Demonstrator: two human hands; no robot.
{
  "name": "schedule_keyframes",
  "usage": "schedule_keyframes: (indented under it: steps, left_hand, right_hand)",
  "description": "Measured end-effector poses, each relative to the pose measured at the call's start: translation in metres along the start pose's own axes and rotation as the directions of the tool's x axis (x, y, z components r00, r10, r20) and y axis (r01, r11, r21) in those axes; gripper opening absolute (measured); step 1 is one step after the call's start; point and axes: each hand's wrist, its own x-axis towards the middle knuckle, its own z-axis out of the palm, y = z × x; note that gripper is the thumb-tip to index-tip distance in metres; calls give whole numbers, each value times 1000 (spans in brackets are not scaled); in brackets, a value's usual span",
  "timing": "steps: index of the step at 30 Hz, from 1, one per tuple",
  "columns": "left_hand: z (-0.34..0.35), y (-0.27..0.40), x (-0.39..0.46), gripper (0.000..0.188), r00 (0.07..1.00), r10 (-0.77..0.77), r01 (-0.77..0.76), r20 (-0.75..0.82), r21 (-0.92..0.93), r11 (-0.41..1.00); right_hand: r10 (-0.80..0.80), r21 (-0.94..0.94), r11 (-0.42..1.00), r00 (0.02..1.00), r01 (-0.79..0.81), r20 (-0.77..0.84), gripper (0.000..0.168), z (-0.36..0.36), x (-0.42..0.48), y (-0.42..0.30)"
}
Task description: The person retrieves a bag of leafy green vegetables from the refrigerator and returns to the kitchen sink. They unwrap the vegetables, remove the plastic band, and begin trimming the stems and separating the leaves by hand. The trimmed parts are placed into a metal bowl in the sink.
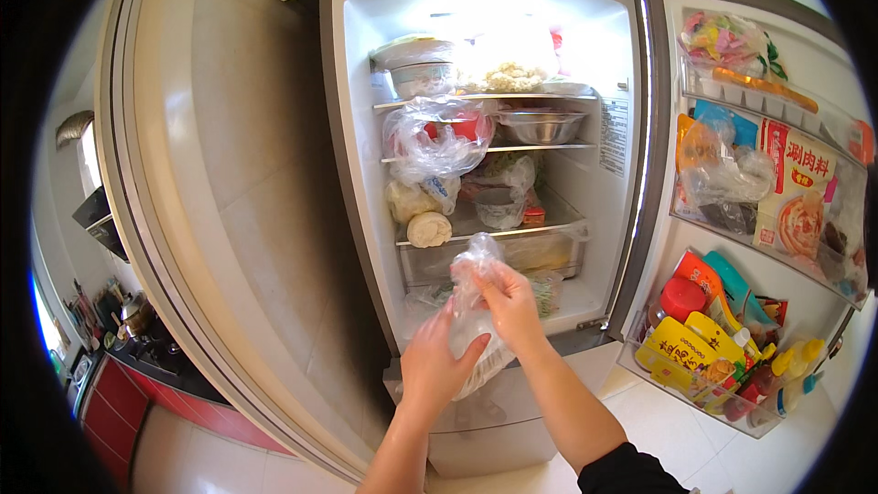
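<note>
A clear plastic bag [488, 363] with pale contents hangs in front of the open refrigerator [335, 151]. My right hand [511, 305] grips its gathered neck. Lower on the left side, my left hand [429, 367] is around the bag, thumb across its front; some of its fingertips are hidden. Just beyond my hands is the transparent drawer [429, 264] under the lowest shelf. A pale, round-ended roll of food [430, 229] lies on that shelf, beside a small bowl covered in plastic [499, 208]. What is inside the held bag cannot be made out clearly.
Higher shelves carry a steel bowl [540, 126], a bag with red items [439, 134] and stacked covered bowls [420, 72]. The swung-out door at right has bins with packets, a red-lidded jar [682, 296] and bottles. A tiled wall [254, 151] stands close at left.
</note>
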Motion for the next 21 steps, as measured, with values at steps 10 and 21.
schedule_keyframes:
  steps: [10,21]
  left_hand:
    - [55,-84,5,51,966,-214,257,142,-576,776]
    - [63,-89,24,47,849,-383,295,363,-929,-224]
  right_hand:
    - [-208,-356,886,942,296,265,22,23,4,14]
    - [33,-388,921,996,1,81,44,-65,82,19]
